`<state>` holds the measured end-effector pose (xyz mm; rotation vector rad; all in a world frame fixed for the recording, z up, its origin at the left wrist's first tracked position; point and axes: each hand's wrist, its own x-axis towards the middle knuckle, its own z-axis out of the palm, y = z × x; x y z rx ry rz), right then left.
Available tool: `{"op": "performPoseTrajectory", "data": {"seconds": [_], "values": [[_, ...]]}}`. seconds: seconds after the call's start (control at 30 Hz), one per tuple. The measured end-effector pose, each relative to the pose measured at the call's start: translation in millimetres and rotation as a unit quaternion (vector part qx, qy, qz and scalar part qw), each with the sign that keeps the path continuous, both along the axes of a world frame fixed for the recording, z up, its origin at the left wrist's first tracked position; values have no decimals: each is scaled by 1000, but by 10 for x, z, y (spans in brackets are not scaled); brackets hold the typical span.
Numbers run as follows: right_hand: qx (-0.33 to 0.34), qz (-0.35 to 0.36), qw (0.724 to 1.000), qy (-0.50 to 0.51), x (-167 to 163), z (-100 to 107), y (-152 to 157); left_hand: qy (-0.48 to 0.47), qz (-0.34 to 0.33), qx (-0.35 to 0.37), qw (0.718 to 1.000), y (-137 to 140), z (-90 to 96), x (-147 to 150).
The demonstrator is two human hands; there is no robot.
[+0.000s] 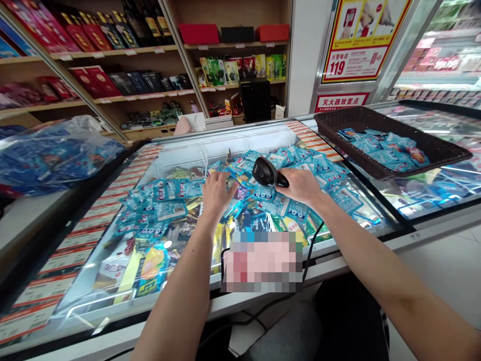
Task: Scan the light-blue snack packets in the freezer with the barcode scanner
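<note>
The scanner (266, 172) is gripped in the right hand (300, 185), its long axis aimed toward the left hand (217, 193), which is held, thumb parted, over packets (171, 210); whether they are touched cannot be told.

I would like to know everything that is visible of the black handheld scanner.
The scanner looks like black plastic, with a bulky, rounded head and narrower handle gripped by the right hand. Its head, toward the left hand, appears over blue packets; contact is unclear. A black cable below may belong to it.
</note>
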<state>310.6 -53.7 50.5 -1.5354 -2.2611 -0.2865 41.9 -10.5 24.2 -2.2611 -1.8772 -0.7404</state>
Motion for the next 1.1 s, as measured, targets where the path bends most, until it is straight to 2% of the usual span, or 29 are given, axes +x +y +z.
{"op": "performPoseTrajectory", "data": {"seconds": [0.1, 0.2, 0.47, 0.7, 0.83, 1.1], "values": [[0, -2, 1000, 5, 2, -2, 2, 43, 17, -24, 999, 12, -35, -40], [1, -4, 1000, 8, 7, -4, 6, 59, 25, -19, 998, 41, -68, -111], [1, -16, 1000, 10, 28, 9, 2, 54, 20, 7, 998, 68, -94, -155], [4, -40, 999, 11, 22, 23, 6, -20, -13, 0, 1000, -15, -46, 142], [15, -49, 999, 18, 20, 18, 13, -44, -47, -33, 997, -85, -17, 353], [16, -55, 998, 21, 9, 3, 14, -34, -82, -73, 993, -212, 11, 556]]}}
